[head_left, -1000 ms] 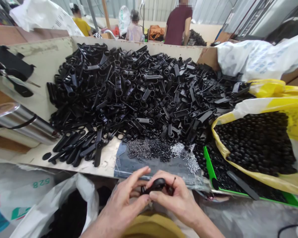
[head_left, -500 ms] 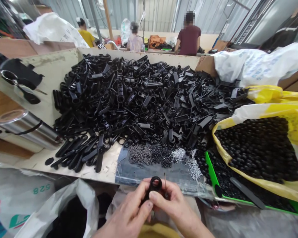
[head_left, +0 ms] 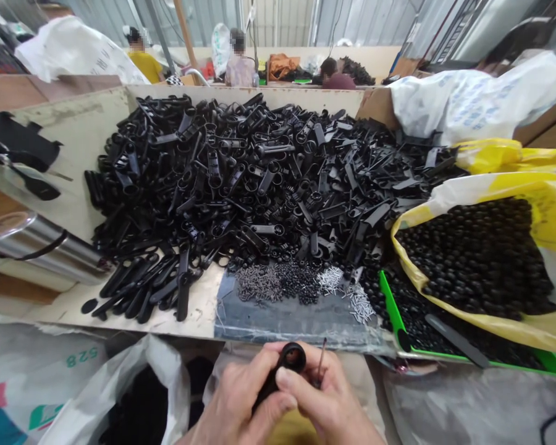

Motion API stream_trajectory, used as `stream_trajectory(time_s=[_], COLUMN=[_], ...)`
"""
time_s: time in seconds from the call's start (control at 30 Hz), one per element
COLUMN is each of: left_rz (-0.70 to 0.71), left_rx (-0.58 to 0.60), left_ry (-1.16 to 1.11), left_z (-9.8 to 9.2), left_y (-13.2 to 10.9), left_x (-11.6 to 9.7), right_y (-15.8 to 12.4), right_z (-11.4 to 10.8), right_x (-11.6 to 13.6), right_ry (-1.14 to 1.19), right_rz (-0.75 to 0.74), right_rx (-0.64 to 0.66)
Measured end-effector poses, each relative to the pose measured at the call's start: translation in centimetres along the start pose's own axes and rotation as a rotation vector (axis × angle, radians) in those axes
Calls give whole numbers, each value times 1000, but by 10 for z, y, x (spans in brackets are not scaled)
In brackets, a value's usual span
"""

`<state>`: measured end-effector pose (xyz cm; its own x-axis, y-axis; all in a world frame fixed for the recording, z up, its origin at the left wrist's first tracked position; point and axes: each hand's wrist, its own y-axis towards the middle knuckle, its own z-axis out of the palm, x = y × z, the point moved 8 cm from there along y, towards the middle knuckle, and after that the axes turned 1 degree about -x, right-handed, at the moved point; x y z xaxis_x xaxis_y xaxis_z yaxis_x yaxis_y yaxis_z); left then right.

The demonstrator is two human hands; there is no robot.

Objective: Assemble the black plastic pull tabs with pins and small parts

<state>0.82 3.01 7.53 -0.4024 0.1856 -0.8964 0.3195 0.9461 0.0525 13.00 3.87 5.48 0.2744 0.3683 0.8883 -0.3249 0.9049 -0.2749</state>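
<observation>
Both my hands meet at the bottom centre, close to my body. My left hand is closed round the shaft of a black plastic handle part, whose ring end points up. My right hand pinches the same part near the ring and also holds a thin metal pin upright between its fingers. Just beyond my hands, on a dark mat, lie small heaps of screws, black beads and silver pins. A big pile of black handle parts fills the table behind.
A yellow bag of small black round pieces sits at right over a green tray. A steel flask lies at left. White bags stand below the table edge. Other people work at the far back.
My hands have drawn lower and closer to me, turning the black part so its ring faces up. The pin now stands upright in my right fingers. A person at the back has bent down.
</observation>
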Motion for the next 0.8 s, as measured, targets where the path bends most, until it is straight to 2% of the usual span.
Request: stream_trajectory(time_s=[0.13, 0.2, 0.37, 0.5, 0.63, 0.8], left_rz=[-25, -59, -48, -4, 68, 103], left_rx=[134, 158, 124, 143, 29, 3], left_ry=[-113, -73, 61, -4, 40, 61], left_z=[-1, -6, -19, -8, -4, -5], left_y=[14, 17, 16, 15, 10, 7], left_x=[-13, -14, -14, -15, -11, -4], right_y=[6, 9, 10, 8, 6, 17], right_z=[-7, -12, -13, -8, -6, -8], right_x=[7, 11, 10, 8, 11, 3], right_ry=[-41, -88, -152, -131, -177, -203], right_rz=[-9, -28, -19, 13, -43, -40], right_rx=[-21, -24, 52, 47, 19, 23])
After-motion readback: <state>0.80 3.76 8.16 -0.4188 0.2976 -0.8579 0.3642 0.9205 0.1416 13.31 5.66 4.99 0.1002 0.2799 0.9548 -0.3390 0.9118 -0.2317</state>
